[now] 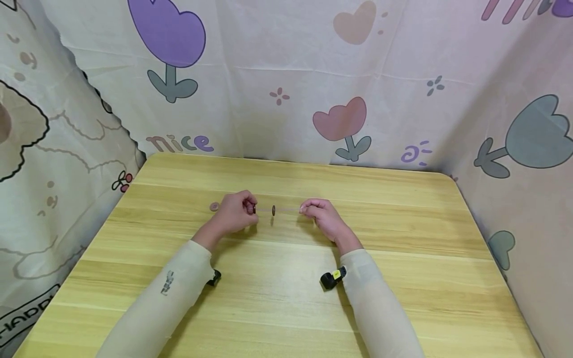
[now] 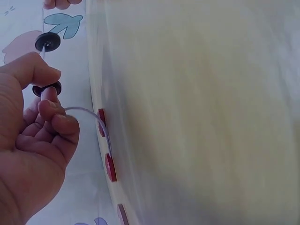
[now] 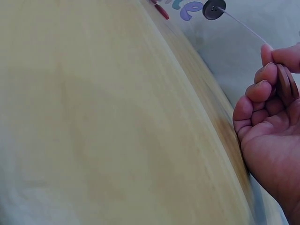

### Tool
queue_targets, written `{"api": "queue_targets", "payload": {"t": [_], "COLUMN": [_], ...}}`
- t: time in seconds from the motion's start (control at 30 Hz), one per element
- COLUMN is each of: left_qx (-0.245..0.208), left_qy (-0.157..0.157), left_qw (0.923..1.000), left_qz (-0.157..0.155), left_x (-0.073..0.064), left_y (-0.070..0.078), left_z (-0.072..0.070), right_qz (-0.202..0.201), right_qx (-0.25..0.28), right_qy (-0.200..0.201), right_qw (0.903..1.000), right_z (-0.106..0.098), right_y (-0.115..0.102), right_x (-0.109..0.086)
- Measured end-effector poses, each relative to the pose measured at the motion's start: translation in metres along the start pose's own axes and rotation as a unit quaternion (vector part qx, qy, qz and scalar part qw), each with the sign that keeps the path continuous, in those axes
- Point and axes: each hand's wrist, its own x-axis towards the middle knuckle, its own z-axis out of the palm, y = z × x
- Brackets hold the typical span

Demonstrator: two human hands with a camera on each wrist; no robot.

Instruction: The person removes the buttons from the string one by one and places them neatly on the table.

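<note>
My left hand [image 1: 234, 213] pinches a dark round button [image 2: 57, 87] between thumb and fingers. A pale string [image 2: 83, 109] curves out from below those fingers toward the red buttons [image 2: 110, 167] on the table. Between the hands the string runs straight, and a second dark button [image 1: 273, 211] is threaded on it, standing on edge above the tabletop. My right hand [image 1: 324, 215] pinches the string with thumb and forefinger. Its curled fingers also keep brown discs, probably buttons [image 3: 284, 82], against the palm.
The wooden table [image 1: 277, 298] has a patterned curtain [image 1: 250, 89] behind and at both sides. Another button [image 1: 214, 206] lies flat just left of the left hand. Small black cameras [image 1: 331, 280] are strapped at both wrists.
</note>
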Motion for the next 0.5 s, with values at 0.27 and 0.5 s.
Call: {"api": "queue_targets", "payload": {"t": [0.27,0.5], "left_qx": [0.041,-0.009], "left_qy": [0.011,0.016], "left_qw": [0.9986,0.9996], "left_qz": [-0.032,-0.02], "left_x": [-0.006,-0.01], "left_y": [-0.007,-0.016], "left_z": [-0.009,-0.015], "right_qz": [0.002,0.002], "right_qx": [-0.005,-0.004], "right_qy": [0.008,0.006], "right_qw": [1.0,1.0], "right_z": [0.0,0.0], "right_y": [0.002,0.001], "right_x": [0.0,0.0]}}
